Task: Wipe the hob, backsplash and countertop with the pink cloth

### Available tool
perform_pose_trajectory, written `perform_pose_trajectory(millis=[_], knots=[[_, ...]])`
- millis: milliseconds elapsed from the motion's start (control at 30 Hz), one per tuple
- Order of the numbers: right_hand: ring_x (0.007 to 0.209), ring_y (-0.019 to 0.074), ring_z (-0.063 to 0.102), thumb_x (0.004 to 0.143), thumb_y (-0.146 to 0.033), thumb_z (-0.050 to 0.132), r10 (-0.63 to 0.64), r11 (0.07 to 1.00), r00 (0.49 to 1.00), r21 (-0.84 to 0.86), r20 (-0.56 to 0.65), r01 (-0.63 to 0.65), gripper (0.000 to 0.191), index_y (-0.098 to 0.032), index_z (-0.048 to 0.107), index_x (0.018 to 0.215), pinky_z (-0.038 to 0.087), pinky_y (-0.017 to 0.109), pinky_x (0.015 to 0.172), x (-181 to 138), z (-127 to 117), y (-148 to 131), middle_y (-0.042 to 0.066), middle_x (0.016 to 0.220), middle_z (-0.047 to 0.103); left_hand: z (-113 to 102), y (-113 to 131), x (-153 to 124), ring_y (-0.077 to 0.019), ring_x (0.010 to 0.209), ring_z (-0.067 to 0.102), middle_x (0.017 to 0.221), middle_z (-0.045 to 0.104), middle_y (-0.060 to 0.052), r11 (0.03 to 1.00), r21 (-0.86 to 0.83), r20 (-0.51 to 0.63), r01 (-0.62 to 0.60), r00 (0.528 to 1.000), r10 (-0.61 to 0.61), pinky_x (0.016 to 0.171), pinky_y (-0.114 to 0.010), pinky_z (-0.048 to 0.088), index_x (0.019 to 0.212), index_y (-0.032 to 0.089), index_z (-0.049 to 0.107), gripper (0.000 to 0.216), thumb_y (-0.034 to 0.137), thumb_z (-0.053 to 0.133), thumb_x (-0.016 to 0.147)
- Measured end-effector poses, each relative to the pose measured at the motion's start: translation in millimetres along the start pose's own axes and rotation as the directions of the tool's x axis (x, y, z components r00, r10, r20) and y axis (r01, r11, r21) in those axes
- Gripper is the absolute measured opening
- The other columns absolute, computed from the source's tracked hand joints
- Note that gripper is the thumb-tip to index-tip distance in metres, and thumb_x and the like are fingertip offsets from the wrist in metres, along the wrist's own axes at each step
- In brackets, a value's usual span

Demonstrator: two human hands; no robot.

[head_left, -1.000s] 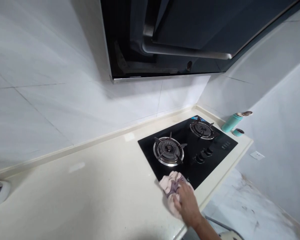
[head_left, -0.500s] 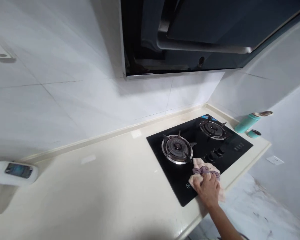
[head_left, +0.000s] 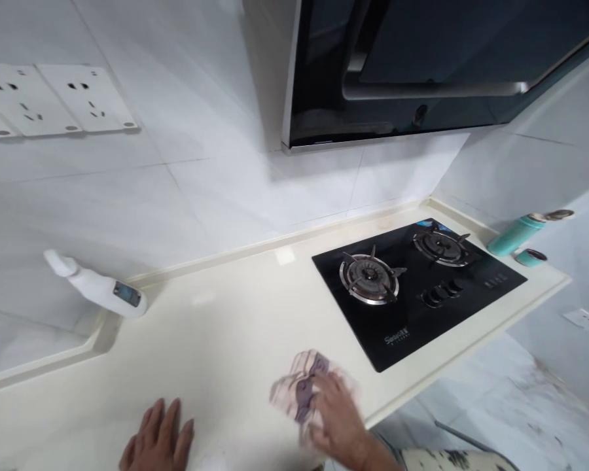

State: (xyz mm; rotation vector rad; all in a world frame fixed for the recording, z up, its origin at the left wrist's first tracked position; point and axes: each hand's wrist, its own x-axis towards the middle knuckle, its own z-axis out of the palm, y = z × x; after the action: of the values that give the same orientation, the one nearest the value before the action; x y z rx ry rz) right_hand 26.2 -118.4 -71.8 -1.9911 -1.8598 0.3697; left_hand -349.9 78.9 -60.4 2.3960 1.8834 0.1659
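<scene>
My right hand (head_left: 338, 420) presses a crumpled pink and purple cloth (head_left: 300, 388) onto the cream countertop (head_left: 226, 333), just left of the black gas hob (head_left: 417, 288). Its fingers are curled over the cloth. My left hand (head_left: 160, 445) lies flat on the countertop near the front edge, fingers stretched out, holding nothing. The hob has two burners (head_left: 369, 280) and several knobs (head_left: 442, 293).
A white spray bottle (head_left: 95, 286) lies at the back left by the wall. A teal flask (head_left: 515, 234) and its cap (head_left: 529, 257) stand right of the hob. A dark range hood (head_left: 422, 65) hangs above. Wall sockets (head_left: 53, 98) sit upper left.
My right hand has slid the cloth off the hob's front edge leftward onto the countertop. My left hand has come into view on the counter. The view has shifted left.
</scene>
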Motion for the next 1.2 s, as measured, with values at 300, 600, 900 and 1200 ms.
perform_pose_trajectory(millis=[300, 600, 900, 1200], knots=[[0.156, 0.0403, 0.036, 0.098, -0.041, 0.056, 0.368, 0.870, 0.916, -0.286, -0.162, -0.401, 0.063, -0.015, 0.057, 0.156, 0.022, 0.058, 0.130, 107, -58, 42, 0.022, 0.164, 0.047, 1, 4, -4, -0.0339, 0.163, 0.031, 0.172, 0.041, -0.019, 1.000, -0.013, -0.001, -0.019, 1.000, 0.019, 0.129, -0.058, 0.030, 0.155, 0.015, 0.056, 0.067, 0.051, 0.027, 0.107], [0.167, 0.0438, 0.002, 0.099, -0.063, 0.058, 0.068, 0.996, 0.967, 0.036, 0.247, -0.080, 0.067, -0.029, 0.056, 0.158, 0.001, 0.070, 0.131, 131, 17, -168, 0.015, 0.181, 0.017, 19, -17, 0, -0.0310, 0.154, 0.047, 0.159, 0.058, -0.016, 0.973, -0.192, -0.207, -0.129, 0.974, 0.088, 0.123, -0.054, 0.036, 0.147, 0.021, 0.061, 0.057, 0.051, 0.031, 0.109], [0.161, 0.0347, 0.031, 0.095, -0.061, 0.070, -0.143, 0.985, 0.979, 0.122, 0.143, 0.126, 0.056, -0.032, 0.064, 0.143, 0.016, 0.065, 0.132, 21, 52, -155, 0.010, 0.165, 0.050, 5, -35, -36, -0.0283, 0.156, 0.044, 0.164, 0.055, -0.009, 0.932, -0.243, -0.078, -0.270, 0.963, 0.258, 0.124, -0.050, 0.033, 0.150, 0.028, 0.060, 0.057, 0.050, 0.030, 0.107], [0.132, 0.0370, 0.055, 0.097, -0.035, 0.062, 0.361, 0.871, 0.831, -0.165, -0.423, -0.462, 0.027, -0.022, 0.073, 0.119, 0.039, 0.060, 0.116, -13, -24, 1, 0.018, 0.137, 0.063, -14, -20, -56, -0.0321, 0.157, 0.040, 0.168, 0.048, -0.014, 0.977, -0.213, 0.010, 0.016, 1.000, -0.014, 0.124, -0.058, 0.036, 0.146, 0.023, 0.061, 0.063, 0.051, 0.026, 0.102]])
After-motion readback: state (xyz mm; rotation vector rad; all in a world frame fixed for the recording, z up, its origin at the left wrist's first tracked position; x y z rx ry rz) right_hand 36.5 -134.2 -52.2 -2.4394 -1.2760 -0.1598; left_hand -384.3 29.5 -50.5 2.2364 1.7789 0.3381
